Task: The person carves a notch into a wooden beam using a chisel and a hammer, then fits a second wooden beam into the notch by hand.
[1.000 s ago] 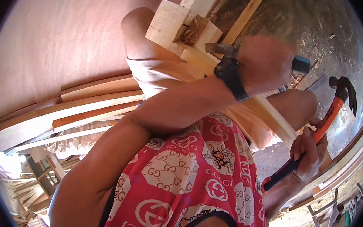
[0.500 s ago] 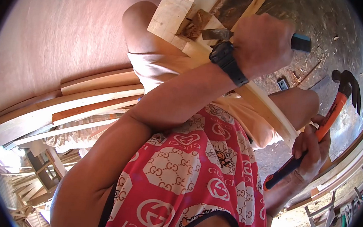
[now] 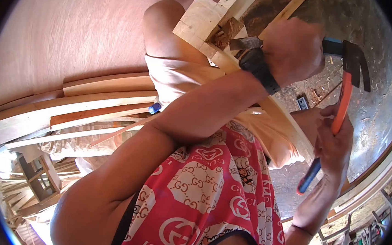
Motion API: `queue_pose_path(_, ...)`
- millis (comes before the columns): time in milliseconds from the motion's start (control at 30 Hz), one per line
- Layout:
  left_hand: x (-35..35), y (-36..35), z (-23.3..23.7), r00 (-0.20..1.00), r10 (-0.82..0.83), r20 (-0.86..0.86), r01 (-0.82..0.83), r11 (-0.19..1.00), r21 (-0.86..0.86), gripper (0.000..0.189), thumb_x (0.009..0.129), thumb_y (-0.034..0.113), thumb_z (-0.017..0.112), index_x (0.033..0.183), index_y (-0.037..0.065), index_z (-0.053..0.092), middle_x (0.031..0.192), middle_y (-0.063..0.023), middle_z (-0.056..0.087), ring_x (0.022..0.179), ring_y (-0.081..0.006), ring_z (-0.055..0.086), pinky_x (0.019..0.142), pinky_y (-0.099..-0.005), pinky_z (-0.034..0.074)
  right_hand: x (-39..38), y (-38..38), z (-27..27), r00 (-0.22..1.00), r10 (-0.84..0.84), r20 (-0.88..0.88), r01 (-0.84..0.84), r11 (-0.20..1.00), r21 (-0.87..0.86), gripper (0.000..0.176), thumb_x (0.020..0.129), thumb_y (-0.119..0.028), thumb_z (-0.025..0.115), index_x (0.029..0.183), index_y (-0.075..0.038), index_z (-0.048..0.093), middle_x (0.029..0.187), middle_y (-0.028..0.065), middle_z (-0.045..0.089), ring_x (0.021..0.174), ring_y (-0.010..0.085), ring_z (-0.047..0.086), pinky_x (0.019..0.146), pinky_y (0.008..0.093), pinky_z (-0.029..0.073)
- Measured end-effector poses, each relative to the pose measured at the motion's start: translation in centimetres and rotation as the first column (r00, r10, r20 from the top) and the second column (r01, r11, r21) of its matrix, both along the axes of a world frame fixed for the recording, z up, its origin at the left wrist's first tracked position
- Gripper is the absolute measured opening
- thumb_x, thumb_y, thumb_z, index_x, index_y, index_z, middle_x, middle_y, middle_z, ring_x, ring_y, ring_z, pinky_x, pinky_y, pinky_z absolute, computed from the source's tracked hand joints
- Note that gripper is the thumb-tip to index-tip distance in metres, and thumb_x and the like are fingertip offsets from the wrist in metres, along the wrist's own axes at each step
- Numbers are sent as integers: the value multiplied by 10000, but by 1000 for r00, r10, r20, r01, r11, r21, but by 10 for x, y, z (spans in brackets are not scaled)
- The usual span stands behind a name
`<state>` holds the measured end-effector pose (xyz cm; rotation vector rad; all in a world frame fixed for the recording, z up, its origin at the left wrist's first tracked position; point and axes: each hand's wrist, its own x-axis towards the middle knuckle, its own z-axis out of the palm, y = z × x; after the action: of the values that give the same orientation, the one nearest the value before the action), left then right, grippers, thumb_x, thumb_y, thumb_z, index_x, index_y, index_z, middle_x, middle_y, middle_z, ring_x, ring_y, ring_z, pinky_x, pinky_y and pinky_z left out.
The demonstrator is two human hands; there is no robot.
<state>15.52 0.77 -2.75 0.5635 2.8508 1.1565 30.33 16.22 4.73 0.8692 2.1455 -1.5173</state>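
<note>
My left hand, with a black watch on its wrist, is closed round a chisel. The chisel lies nearly level in this view, its flat metal blade pointing left to a notch in a pale wooden piece. My right hand grips a claw hammer by its orange and dark handle. The hammer's dark head is right at the butt of the chisel handle, overlapping it in this view. The wooden piece lies across my lap.
Wood shavings and a small metal-and-black object lie on the floor at right. Long boards are stacked at left beside a large plywood sheet. A small blue-capped item shows by my shorts. More timber fills the lower left.
The hammer has swung up and left, from apart to the chisel's butt, with my right hand following. My left hand and the wood appear slightly farther right in view.
</note>
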Motion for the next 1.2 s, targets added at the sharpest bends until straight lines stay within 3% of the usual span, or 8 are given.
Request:
queue_pose_path(267,-8,-1,6,989,-3,146,8,999,-35,137,724,192,726,802,80,737,660,-203,674,624,-418,695,634,-502,584,-30,51,4,809,-520,-273,490,854,-174,318,979,-106,603,1272,0,536,594,-71,335,438,28,334,395,207,262)
queue_pose_path(467,-9,3,-4,997,-3,72,7,999,-46,182,707,217,756,830,83,744,669,-201,680,632,-414,701,640,-505,586,-24,34,-2,986,142,88,-145,989,34,346,873,-88,661,1206,-32,583,606,-65,468,450,25,437,383,207,287)
queue_pose_path(700,-10,-1,-2,997,-9,71,11,999,-37,170,707,197,746,824,75,736,671,-205,678,632,-415,699,621,-503,584,-32,42,-29,903,-347,-255,315,936,-159,249,935,-95,586,1163,4,580,589,-47,465,428,36,385,396,206,291)
queue_pose_path(767,-8,-4,0,998,-18,58,19,1000,-22,170,712,196,745,827,71,737,671,-209,677,631,-416,699,620,-501,584,-18,12,-12,994,74,81,-61,986,-154,289,922,-93,663,1198,-61,583,596,-79,439,421,29,407,379,215,352)
queue_pose_path(867,-5,1,0,996,1,88,-1,1000,3,174,716,198,747,831,68,738,670,-212,675,634,-417,699,621,-501,584,-23,64,4,991,132,14,-132,991,17,343,894,-130,718,1205,-48,599,599,-80,452,420,11,395,358,197,308)
queue_pose_path(1000,-10,-2,-2,997,6,78,-3,999,-37,180,714,202,749,837,70,740,664,-207,673,635,-418,698,622,-500,584,-56,56,-5,767,-590,-253,572,807,-148,219,996,-105,600,1191,-7,588,576,-91,349,423,7,315,401,186,284)
queue_pose_path(1100,-9,-7,2,998,0,58,1,1000,-30,177,711,196,740,836,71,743,671,-209,675,644,-413,701,629,-500,584,-27,4,-10,991,115,73,-97,972,-216,260,959,-112,633,1185,0,572,555,-71,413,399,23,368,380,206,289)
queue_pose_path(1200,-6,-5,5,995,9,99,-2,997,-71,181,709,200,731,831,67,744,689,-214,684,660,-406,708,641,-496,587,-21,43,4,982,183,44,-179,980,-91,235,904,-44,657,1126,11,603,591,-65,452,419,24,376,384,208,289)
